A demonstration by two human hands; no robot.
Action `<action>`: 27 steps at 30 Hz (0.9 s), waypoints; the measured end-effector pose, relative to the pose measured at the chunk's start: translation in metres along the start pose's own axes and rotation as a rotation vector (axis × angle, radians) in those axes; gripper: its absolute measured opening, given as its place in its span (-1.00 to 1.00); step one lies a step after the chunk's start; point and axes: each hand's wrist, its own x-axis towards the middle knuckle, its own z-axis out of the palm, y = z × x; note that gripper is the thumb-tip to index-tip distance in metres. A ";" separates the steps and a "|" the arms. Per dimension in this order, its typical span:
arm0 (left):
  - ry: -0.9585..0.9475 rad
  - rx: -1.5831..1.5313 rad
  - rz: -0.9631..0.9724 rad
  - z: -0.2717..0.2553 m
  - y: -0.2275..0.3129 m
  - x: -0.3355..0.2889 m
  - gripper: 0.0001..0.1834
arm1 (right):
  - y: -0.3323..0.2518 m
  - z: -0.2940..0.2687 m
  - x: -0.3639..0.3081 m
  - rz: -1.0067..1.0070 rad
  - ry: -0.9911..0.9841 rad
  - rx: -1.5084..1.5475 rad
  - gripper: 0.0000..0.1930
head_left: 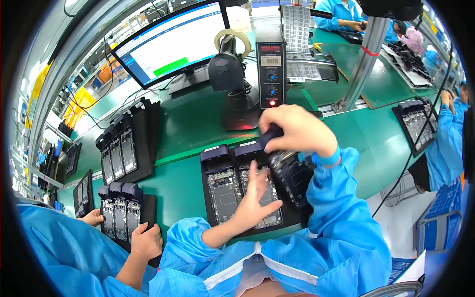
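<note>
A black tray (210,198) lies on the green bench in front of me with phone assemblies in black holders. My right hand (297,129) grips the top of one black phone holder (292,173) and lifts it tilted above the tray's right side. My left hand (255,200) rests flat with spread fingers on the middle phone assembly (272,198) in the tray. A further phone assembly (222,190) sits in the left slot, untouched.
A barcode scanner on a stand (227,69), a black control box (270,74) and a monitor (173,44) stand behind the tray. Another tray of holders (126,148) lies at left. A co-worker's hands (146,240) hold a tray (123,213) at lower left. Other workers sit at right.
</note>
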 end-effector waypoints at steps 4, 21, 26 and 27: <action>-0.050 -0.467 -0.429 0.017 -0.018 0.023 -0.52 | 0.005 0.000 0.005 -0.119 0.387 0.280 -0.81; -0.052 -0.587 -0.157 -0.011 -0.012 0.011 -0.58 | 0.118 0.029 0.012 0.585 1.325 0.639 -0.83; 0.061 -0.703 -0.012 -0.034 0.021 0.008 -0.60 | 0.057 0.081 0.049 0.597 0.528 0.838 -0.81; 0.110 -0.715 0.000 -0.039 0.026 0.009 -0.59 | 0.058 0.091 0.054 0.600 0.390 1.014 -0.75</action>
